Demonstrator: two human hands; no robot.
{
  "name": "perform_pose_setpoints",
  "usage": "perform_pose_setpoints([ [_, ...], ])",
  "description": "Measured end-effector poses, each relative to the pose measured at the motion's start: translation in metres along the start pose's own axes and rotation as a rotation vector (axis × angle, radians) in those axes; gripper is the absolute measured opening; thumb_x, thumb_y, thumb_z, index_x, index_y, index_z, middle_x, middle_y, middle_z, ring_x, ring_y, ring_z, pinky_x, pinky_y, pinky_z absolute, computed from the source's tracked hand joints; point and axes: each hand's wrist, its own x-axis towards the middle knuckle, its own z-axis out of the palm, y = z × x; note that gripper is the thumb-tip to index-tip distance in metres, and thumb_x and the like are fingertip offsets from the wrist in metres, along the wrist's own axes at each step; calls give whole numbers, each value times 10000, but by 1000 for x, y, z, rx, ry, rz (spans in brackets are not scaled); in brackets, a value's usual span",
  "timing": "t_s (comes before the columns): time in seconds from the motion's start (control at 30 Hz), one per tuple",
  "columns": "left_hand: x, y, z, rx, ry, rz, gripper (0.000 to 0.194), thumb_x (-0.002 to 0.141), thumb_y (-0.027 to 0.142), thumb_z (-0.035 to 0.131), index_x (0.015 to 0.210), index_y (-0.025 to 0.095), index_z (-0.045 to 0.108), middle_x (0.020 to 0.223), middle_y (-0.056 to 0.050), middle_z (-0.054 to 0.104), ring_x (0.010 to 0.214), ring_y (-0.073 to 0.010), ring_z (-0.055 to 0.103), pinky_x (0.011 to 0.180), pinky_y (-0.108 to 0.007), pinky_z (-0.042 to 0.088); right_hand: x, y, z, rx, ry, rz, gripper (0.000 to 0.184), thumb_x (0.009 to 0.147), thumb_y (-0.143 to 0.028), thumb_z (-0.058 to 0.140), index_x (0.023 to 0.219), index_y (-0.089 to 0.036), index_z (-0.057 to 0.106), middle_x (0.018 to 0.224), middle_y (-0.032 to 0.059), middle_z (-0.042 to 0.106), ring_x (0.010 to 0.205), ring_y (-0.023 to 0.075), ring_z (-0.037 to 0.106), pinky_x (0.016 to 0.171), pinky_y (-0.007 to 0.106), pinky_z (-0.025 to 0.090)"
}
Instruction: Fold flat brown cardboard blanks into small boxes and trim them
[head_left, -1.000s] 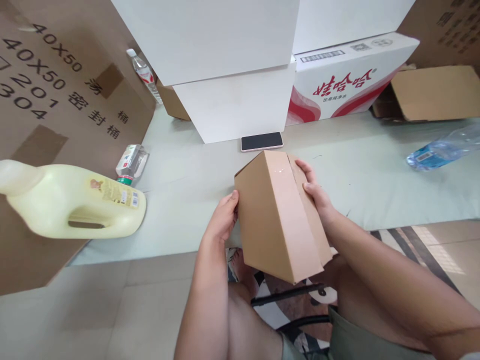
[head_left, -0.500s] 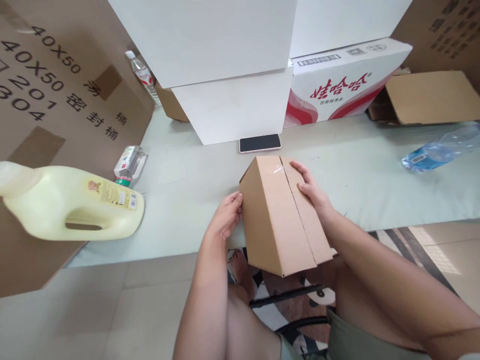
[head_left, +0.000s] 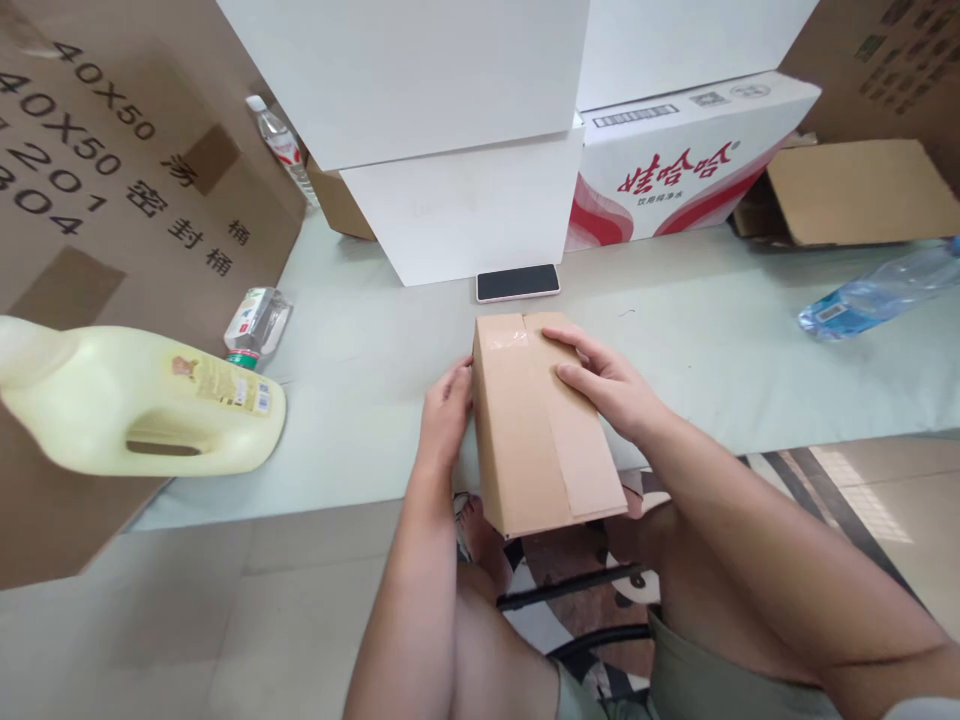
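Note:
A small brown cardboard box (head_left: 517, 430) sits at the table's front edge, its near end jutting over my lap. Its top flaps lie folded down, and a shiny strip of clear tape (head_left: 510, 340) shows near the far end. My left hand (head_left: 447, 415) is closed against the box's left side, with some fingertips hidden behind it. My right hand (head_left: 607, 385) holds the box from the right, thumb and fingers pressed on the top flap.
Beyond the box, a phone (head_left: 517, 284) lies before stacked white cartons (head_left: 465, 200). A yellow jug (head_left: 202, 400) and small bottle (head_left: 255, 325) are left. At right are a water bottle (head_left: 862, 300) and an open carton (head_left: 862, 190). The table's front edge (head_left: 300, 500) is close.
The box has turned and tipped a little to the left, and the dark gap between its top flaps has closed. My right hand has moved left and farther onto the top flap.

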Motion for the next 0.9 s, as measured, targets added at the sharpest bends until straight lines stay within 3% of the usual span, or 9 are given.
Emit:
perform_pose_setpoints([
  [0.13, -8, 14, 9, 14, -85, 286, 669, 790, 664, 604, 1358, 315, 554, 1614, -47, 350, 1503, -322, 269, 1148, -431, 353, 1, -3, 4, -73, -1, -47, 435, 852, -465, 650, 1276, -367, 637, 1582, -7, 383, 1445, 292, 375, 1175, 556, 321],
  [0.27, -13, 21, 14, 163, -81, 321, 368, 815, 468, 592, 1142, 305, 633, 1662, 17, 228, 1536, -334, 154, 1165, -451, 308, 0, -1, 4, -43, -25, -74, 441, 877, -488, 612, 1303, -375, 601, 1580, -6, 394, 1440, 271, 386, 1131, 519, 393],
  [0.37, -14, 20, 14, 97, -52, 345, 277, 811, 365, 527, 1064, 291, 613, 1649, 25, 250, 1532, -319, 173, 1163, -461, 304, 2, 9, -7, -91, 122, -52, 391, 925, -497, 499, 1267, -336, 599, 1410, 41, 573, 1277, 261, 549, 1023, 493, 487],
  [0.47, -14, 20, 11, 19, -33, 342, 287, 774, 294, 518, 1050, 280, 596, 1644, 25, 257, 1526, -302, 200, 1166, -447, 303, 7, 25, -27, -474, 338, 48, 323, 864, -412, 551, 1124, -242, 640, 1193, 106, 662, 1012, 286, 643, 898, 505, 524],
  [0.57, -14, 19, 8, 32, -18, 319, 299, 763, 279, 509, 1052, 278, 589, 1644, 25, 263, 1522, -291, 213, 1170, -435, 306, 11, 40, -43, -886, 243, 163, 392, 787, -388, 628, 1134, -207, 644, 1146, 159, 653, 1027, 351, 627, 877, 528, 510],
  [0.67, -14, 18, 6, 57, -26, 320, 315, 767, 290, 498, 1070, 282, 586, 1653, 30, 241, 1517, -295, 229, 1152, -437, 334, 13, 46, -49, -1026, 144, 204, 406, 810, -332, 589, 1191, -195, 624, 1066, 159, 676, 1024, 368, 628, 873, 524, 497],
  [0.77, -14, 16, 9, 81, -41, 339, 319, 777, 272, 500, 1083, 271, 590, 1657, 14, 233, 1525, -298, 206, 1152, -433, 333, 13, 39, -45, -851, 226, 226, 485, 823, -281, 548, 1303, -216, 540, 938, 98, 694, 840, 301, 657, 823, 493, 504],
  [0.83, -14, 15, 12, 117, -59, 368, 307, 801, 271, 506, 1095, 260, 594, 1659, -8, 230, 1532, -300, 190, 1163, -434, 319, 13, 29, -39, -547, 313, 177, 555, 837, -311, 540, 1381, -266, 439, 905, 54, 685, 726, 249, 646, 753, 459, 523],
  [0.9, -14, 14, 16, 161, -78, 419, 297, 838, 291, 499, 1116, 256, 594, 1657, -29, 234, 1536, -300, 177, 1179, -450, 297, 12, 16, -31, -167, 348, 74, 477, 864, -340, 517, 1335, -325, 441, 907, 20, 676, 677, 204, 640, 699, 420, 542],
])
